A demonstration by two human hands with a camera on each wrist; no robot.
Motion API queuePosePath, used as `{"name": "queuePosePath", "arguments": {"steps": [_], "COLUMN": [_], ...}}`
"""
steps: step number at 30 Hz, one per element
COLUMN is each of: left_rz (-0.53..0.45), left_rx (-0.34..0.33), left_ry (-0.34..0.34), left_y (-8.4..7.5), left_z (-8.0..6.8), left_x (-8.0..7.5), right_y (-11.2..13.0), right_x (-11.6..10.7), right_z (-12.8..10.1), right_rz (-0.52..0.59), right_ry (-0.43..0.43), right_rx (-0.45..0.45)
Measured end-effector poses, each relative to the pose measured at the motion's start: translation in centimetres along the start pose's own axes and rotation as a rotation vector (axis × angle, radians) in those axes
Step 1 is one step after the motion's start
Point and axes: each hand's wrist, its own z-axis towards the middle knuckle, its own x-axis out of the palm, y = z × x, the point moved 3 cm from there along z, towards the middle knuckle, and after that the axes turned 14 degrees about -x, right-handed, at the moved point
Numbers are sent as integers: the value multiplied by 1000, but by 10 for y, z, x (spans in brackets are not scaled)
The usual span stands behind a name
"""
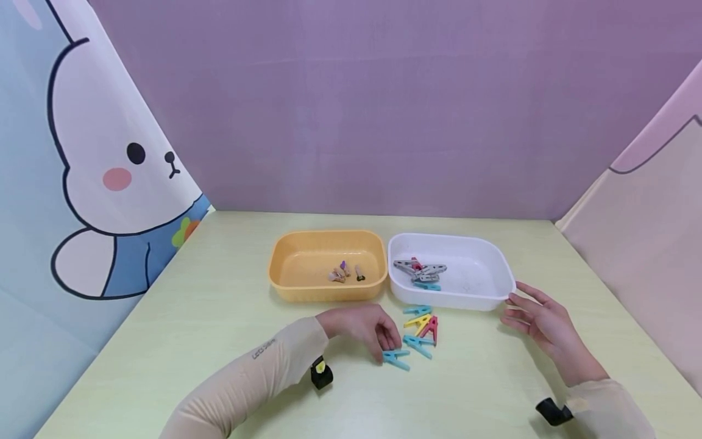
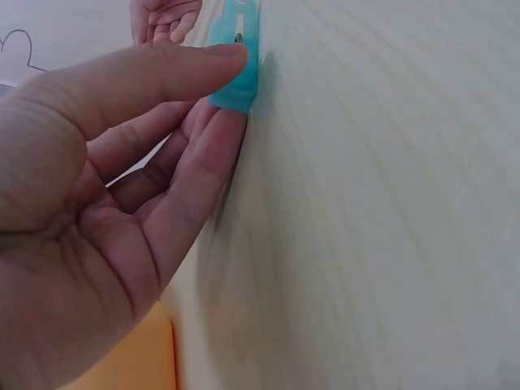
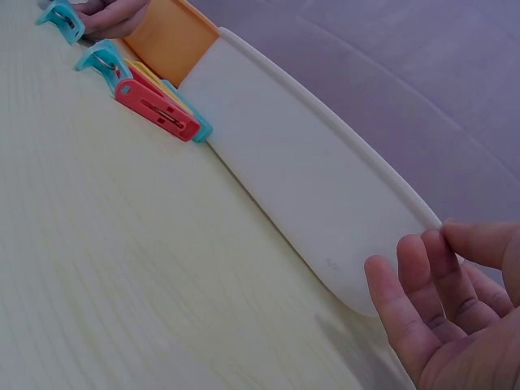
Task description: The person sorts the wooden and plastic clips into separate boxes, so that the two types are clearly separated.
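Note:
At the front of the group, my left hand (image 1: 366, 329) pinches a light-blue clothespin (image 1: 397, 361) low over the table. In the left wrist view the thumb lies across this clothespin (image 2: 236, 69), with a finger under its end. My right hand (image 1: 543, 323) holds the near right corner of a white plastic basin (image 1: 455, 299), thumb and fingertips at the rim in the right wrist view. Between the hands lie another blue clothespin (image 1: 418, 345), a red clothespin (image 1: 431, 329), a yellow clothespin (image 1: 417, 322) and a blue clothespin (image 1: 418, 310) close to the basin.
An orange basin (image 1: 323, 294) stands left of the white one, their sides close together. Several small clips (image 1: 338, 274) lie inside it. The white basin contains several grey clothespins (image 1: 428, 273), plus a red and a blue one. A purple backdrop (image 1: 351, 122) rises behind the table.

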Motion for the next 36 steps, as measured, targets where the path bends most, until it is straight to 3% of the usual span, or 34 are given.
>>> {"name": "queuePosePath", "arguments": {"steps": [18,25,36], "left_rz": [-22,-80,-90], "left_rx": [43,69,107], "left_ry": [-10,-19,-106], "left_y": [5,-4,-20], "left_z": [0,-5,-11], "left_x": [-2,-12,-28], "right_y": [0,0,-1], "right_x": [0,-1,-1], "right_z": [0,0,0], "right_rz": [9,0,-1], "right_ry": [2,-4,23], "right_rx": [-2,2,-6]}}
